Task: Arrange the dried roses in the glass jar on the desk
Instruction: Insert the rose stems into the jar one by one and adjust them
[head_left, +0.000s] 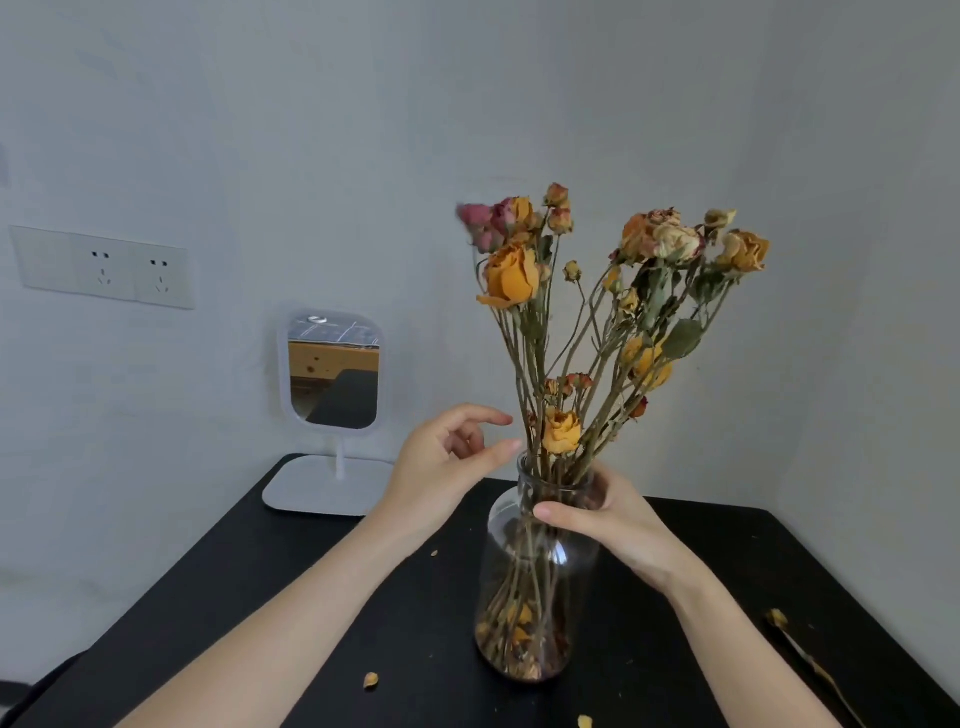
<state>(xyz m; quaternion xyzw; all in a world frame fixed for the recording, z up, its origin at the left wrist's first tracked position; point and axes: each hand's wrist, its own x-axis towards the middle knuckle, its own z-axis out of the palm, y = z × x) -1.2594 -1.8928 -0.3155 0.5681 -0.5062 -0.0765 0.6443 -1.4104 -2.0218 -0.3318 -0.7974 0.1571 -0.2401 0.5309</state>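
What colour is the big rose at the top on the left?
Orange, a dried yellowish orange. The head view shows it plainly.

Both bare forearms reached forward from the lower edge of the view, converging toward the middle. The left hand (447, 457) was raised with its palm turned rightward, its fingers (483, 415) loosely curled and spread, thumb extended below the index, gripping nothing. The right hand (613, 519) sat lower, wrist bent inward, its thumb lying across the front and its fingers curled around behind in a clasp.
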